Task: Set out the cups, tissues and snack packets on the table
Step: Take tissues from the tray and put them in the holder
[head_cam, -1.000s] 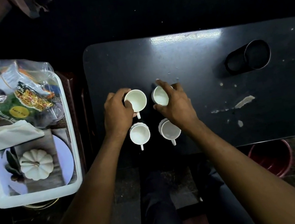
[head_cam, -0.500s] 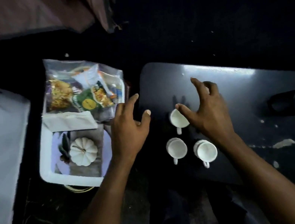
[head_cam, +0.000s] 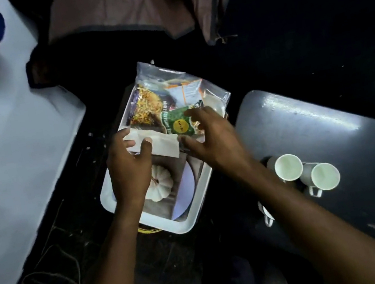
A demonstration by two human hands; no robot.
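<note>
A white tray left of the dark table holds a clear bag of snack packets, with a green packet in front. A folded stack of white tissues lies across the tray. My left hand pinches the left end of the tissues, thumb on top. My right hand is spread over the green packet, its thumb and fingers apart at the packet's edge. Two white cups stand on the table's near left corner. My right forearm partly hides a third cup.
The tray also carries a white pumpkin ornament on a printed mat. A pale surface lies far left, and cables run over the dark floor. Brown cloth hangs at the top.
Both hands have left the cups on the table and moved left to the tray. My left hand has closed on the tissues and my right hand has reached the green packet. The view swung left.
</note>
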